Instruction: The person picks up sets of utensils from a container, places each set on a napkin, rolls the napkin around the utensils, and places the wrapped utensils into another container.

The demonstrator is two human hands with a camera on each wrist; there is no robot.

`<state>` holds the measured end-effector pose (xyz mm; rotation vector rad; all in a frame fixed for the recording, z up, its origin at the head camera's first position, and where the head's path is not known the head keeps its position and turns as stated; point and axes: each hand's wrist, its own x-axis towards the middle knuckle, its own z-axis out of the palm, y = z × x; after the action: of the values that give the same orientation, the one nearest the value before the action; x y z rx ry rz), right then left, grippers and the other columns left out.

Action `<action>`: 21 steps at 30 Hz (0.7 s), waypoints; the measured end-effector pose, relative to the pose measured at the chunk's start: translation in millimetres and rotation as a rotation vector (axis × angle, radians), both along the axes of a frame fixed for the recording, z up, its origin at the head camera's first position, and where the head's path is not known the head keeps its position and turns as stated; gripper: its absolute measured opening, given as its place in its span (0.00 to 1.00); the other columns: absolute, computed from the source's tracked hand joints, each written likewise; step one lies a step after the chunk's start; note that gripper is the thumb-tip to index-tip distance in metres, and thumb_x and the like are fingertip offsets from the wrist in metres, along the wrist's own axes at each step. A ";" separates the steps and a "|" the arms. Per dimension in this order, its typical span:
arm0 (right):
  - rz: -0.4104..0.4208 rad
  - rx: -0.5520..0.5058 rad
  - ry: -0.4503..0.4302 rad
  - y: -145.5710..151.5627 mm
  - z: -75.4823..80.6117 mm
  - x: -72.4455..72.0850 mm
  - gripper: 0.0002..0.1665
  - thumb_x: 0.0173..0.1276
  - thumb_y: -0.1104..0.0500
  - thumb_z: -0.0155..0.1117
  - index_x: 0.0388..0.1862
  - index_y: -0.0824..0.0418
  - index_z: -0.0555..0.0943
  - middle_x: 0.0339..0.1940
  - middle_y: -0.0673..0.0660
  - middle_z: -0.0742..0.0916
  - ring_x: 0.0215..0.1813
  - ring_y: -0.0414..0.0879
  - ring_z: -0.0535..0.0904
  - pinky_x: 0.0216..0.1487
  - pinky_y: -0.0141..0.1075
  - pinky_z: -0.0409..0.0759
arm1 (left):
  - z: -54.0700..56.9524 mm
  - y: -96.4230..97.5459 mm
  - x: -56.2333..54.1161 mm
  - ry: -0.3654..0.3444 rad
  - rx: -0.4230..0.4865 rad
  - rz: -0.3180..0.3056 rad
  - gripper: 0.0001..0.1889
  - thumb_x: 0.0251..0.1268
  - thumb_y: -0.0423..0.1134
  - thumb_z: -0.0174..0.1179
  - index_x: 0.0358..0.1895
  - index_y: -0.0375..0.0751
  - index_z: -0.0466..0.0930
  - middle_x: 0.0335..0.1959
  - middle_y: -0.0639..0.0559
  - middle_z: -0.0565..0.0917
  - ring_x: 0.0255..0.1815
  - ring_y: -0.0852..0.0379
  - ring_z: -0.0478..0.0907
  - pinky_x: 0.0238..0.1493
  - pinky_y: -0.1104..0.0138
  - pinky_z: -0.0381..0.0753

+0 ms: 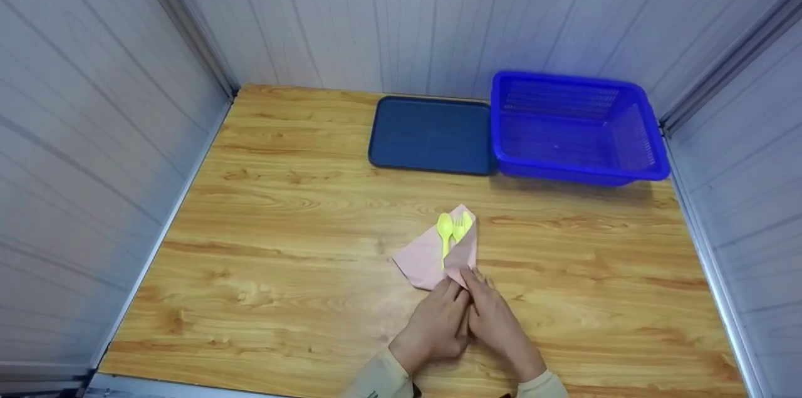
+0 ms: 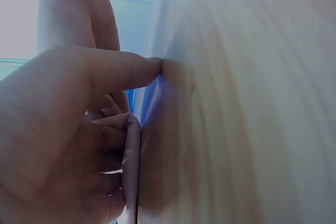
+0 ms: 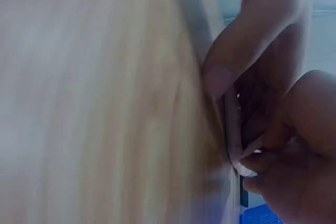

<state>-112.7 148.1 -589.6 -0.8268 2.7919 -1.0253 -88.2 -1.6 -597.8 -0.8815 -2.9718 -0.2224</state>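
A pink napkin [image 1: 423,258] lies on the table, its right side folded over part of a yellow spoon [image 1: 445,225], a yellow fork [image 1: 458,229] and a yellow knife [image 1: 467,220]. The cutlery's heads show, while most of the handles are covered. My left hand [image 1: 435,321] presses its fingers on the napkin's near edge; in the left wrist view its thumb [image 2: 126,69] touches the table, apart from the napkin. Close beside it, my right hand [image 1: 498,321] pinches the folded edge near the lower corner. In the right wrist view the fingertips are dim and partly hidden.
A dark blue tray [image 1: 432,135] lies at the back of the wooden table [image 1: 269,229]. Directly right of it stands a blue plastic basket [image 1: 579,172]. Pale panels [image 1: 326,15] enclose the table at the back and both sides.
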 end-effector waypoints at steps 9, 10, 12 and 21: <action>0.036 0.031 0.137 3.3 -5.0 -2.7 0.30 0.63 0.77 0.58 0.66 0.72 0.70 0.64 0.68 0.76 0.66 0.63 0.69 0.63 0.51 0.67 | 5.5 2.8 2.3 0.064 -0.044 0.055 0.33 0.57 0.52 0.57 0.65 0.39 0.72 0.62 0.49 0.71 0.64 0.46 0.62 0.64 0.58 0.62; 0.051 0.047 0.147 3.2 -4.7 -3.5 0.31 0.63 0.77 0.58 0.66 0.71 0.70 0.64 0.67 0.76 0.67 0.63 0.69 0.64 0.52 0.67 | 7.0 3.7 3.2 0.060 -0.054 0.066 0.30 0.60 0.50 0.55 0.64 0.39 0.73 0.61 0.50 0.72 0.63 0.46 0.63 0.62 0.59 0.64; 0.087 0.084 0.157 3.3 -3.7 -5.7 0.33 0.61 0.78 0.58 0.67 0.69 0.71 0.65 0.65 0.76 0.68 0.62 0.68 0.66 0.54 0.64 | 9.8 4.7 5.0 0.044 -0.080 0.078 0.28 0.64 0.50 0.52 0.65 0.39 0.72 0.62 0.50 0.72 0.62 0.47 0.64 0.61 0.60 0.65; 0.251 0.217 0.118 4.3 1.1 -14.9 0.34 0.63 0.77 0.54 0.70 0.69 0.66 0.70 0.64 0.71 0.71 0.60 0.62 0.70 0.52 0.58 | 12.1 -11.3 9.8 0.003 0.048 -0.004 0.29 0.60 0.49 0.57 0.63 0.37 0.72 0.59 0.49 0.75 0.66 0.53 0.66 0.68 0.60 0.60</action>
<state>-127.6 152.4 -588.5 -1.2012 2.7324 -0.6421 -78.4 -12.9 -585.7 -0.8821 -2.9488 -0.2913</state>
